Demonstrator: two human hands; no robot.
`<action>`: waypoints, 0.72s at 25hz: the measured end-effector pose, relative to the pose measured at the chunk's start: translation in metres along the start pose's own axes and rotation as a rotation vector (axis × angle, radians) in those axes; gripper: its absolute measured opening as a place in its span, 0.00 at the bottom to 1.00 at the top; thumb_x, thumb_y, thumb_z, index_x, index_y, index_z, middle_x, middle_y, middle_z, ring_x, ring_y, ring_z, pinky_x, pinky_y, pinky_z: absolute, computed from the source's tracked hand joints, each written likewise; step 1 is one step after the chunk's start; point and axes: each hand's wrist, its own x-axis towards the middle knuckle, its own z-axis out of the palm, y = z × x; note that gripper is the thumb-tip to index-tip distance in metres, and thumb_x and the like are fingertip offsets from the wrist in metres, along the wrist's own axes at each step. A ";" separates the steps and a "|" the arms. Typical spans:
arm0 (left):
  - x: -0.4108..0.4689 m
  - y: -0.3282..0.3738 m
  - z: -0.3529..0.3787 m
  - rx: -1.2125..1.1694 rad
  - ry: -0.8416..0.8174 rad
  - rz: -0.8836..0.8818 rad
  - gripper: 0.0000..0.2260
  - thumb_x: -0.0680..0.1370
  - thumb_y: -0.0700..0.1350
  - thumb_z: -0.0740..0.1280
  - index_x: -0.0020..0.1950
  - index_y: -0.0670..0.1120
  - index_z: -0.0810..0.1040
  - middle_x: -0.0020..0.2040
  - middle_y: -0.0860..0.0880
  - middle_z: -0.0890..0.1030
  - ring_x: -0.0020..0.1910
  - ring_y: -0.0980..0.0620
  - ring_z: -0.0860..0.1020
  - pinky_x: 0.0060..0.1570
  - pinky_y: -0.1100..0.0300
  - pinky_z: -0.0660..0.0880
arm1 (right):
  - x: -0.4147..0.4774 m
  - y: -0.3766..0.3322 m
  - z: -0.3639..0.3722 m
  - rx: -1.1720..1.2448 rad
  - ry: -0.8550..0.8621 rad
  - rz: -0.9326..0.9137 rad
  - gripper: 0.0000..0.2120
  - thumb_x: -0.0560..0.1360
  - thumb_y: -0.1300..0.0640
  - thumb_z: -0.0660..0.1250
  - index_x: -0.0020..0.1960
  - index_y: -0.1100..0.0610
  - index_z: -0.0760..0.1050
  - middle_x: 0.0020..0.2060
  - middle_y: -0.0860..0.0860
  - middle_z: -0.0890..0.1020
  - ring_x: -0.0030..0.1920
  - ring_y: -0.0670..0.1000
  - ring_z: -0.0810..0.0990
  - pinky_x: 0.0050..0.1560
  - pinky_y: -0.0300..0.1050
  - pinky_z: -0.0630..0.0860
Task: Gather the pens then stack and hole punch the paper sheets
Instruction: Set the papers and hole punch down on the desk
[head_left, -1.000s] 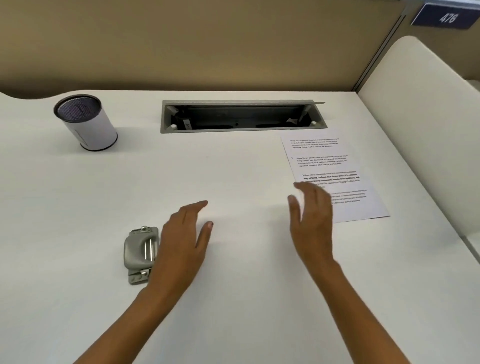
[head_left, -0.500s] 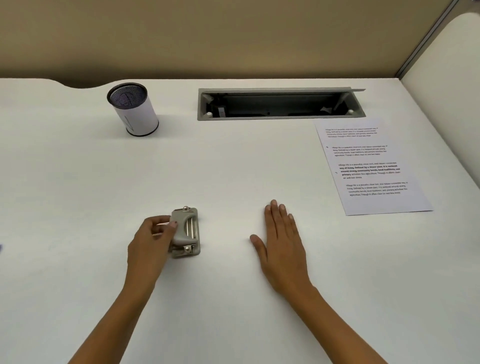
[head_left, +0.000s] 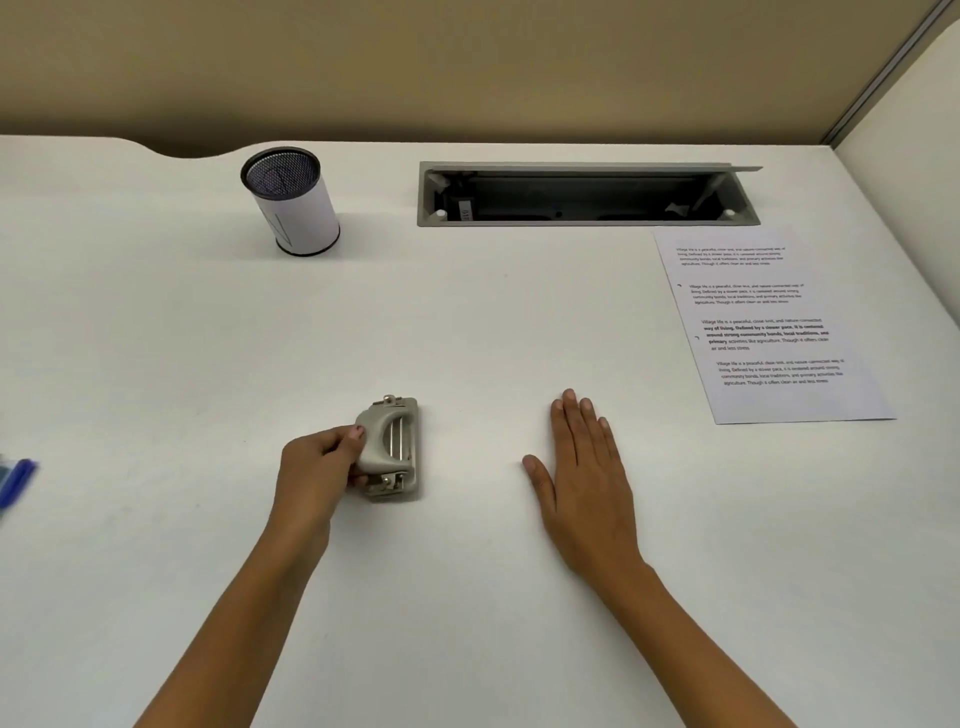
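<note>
A grey metal hole punch (head_left: 392, 448) lies on the white desk (head_left: 467, 332) near the middle front. My left hand (head_left: 317, 470) grips its left side with thumb and fingers. My right hand (head_left: 584, 470) rests flat on the desk to the right of the punch, fingers together, holding nothing. A printed paper sheet (head_left: 763, 322) lies at the right, apart from both hands. A mesh pen cup (head_left: 291, 200) wrapped in white paper stands at the back left. Blue pens (head_left: 15, 480) show blurred at the far left edge.
An open grey cable tray (head_left: 587, 193) is recessed in the desk at the back centre. A beige partition wall (head_left: 467, 62) runs behind the desk, and a white side panel (head_left: 904, 218) closes it on the right.
The view shifted left, bringing the pens into sight. My left hand moved from beside the punch to gripping it. My right hand drew back from the paper and settled flat on the desk.
</note>
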 end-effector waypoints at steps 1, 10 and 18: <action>0.000 0.001 -0.003 -0.054 -0.011 -0.024 0.08 0.79 0.40 0.62 0.45 0.43 0.81 0.40 0.45 0.81 0.38 0.46 0.77 0.51 0.50 0.76 | 0.000 0.000 0.000 0.000 0.000 0.000 0.31 0.80 0.43 0.48 0.78 0.58 0.50 0.78 0.51 0.52 0.78 0.49 0.47 0.76 0.45 0.45; -0.007 0.003 -0.047 -0.102 0.091 0.020 0.07 0.80 0.40 0.61 0.46 0.43 0.79 0.40 0.46 0.80 0.37 0.50 0.77 0.42 0.61 0.75 | 0.000 0.000 0.000 0.002 0.009 -0.004 0.31 0.80 0.42 0.47 0.77 0.58 0.51 0.78 0.51 0.53 0.78 0.48 0.48 0.77 0.45 0.45; 0.004 -0.016 -0.055 0.145 0.231 0.082 0.06 0.79 0.44 0.63 0.48 0.47 0.79 0.43 0.43 0.81 0.39 0.44 0.78 0.58 0.41 0.74 | 0.000 0.001 0.000 0.004 0.014 -0.004 0.31 0.80 0.42 0.47 0.77 0.58 0.50 0.78 0.50 0.53 0.78 0.48 0.47 0.77 0.44 0.45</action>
